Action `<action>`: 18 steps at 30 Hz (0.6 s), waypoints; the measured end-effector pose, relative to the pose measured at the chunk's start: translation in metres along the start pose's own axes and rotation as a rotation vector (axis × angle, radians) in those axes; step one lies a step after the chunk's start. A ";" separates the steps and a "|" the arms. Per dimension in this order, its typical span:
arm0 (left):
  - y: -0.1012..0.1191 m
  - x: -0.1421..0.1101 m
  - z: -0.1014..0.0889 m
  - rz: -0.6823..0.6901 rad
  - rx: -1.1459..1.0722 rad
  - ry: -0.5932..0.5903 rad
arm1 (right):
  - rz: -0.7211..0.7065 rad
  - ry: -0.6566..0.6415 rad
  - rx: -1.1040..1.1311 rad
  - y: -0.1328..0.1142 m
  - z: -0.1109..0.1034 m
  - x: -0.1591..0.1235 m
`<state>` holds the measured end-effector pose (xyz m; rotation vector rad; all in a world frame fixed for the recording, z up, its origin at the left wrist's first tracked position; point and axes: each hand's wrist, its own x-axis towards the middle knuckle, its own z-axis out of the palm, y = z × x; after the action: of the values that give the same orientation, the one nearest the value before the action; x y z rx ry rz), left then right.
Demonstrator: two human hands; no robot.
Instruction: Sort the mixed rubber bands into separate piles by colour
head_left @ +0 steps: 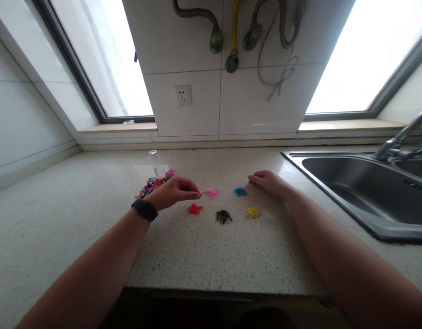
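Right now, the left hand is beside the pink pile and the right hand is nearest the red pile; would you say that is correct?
Not quite: the right hand is nearest the blue pile, as the head view shows. The left hand is indeed beside the pink pile.

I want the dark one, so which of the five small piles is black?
The front middle pile, between the red pile and the yellow pile; the other four are brightly coloured.
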<state>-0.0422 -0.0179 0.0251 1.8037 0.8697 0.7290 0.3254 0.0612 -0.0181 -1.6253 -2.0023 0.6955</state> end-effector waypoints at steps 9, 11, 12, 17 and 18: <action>-0.001 -0.002 0.000 -0.012 -0.105 -0.038 | -0.008 -0.001 0.022 -0.003 0.000 -0.002; -0.001 -0.002 0.000 -0.010 -0.107 -0.025 | -0.016 0.000 0.026 -0.001 0.000 -0.001; -0.001 -0.002 -0.001 -0.009 -0.102 -0.019 | -0.015 0.001 0.027 -0.001 0.000 -0.001; -0.003 -0.003 -0.002 -0.009 -0.109 0.005 | -0.003 -0.005 0.057 -0.002 0.000 -0.001; -0.003 -0.002 -0.002 -0.004 -0.122 0.005 | -0.006 -0.004 0.057 -0.002 -0.001 -0.001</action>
<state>-0.0461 -0.0178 0.0224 1.6923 0.8152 0.7678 0.3243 0.0596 -0.0162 -1.5856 -1.9707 0.7471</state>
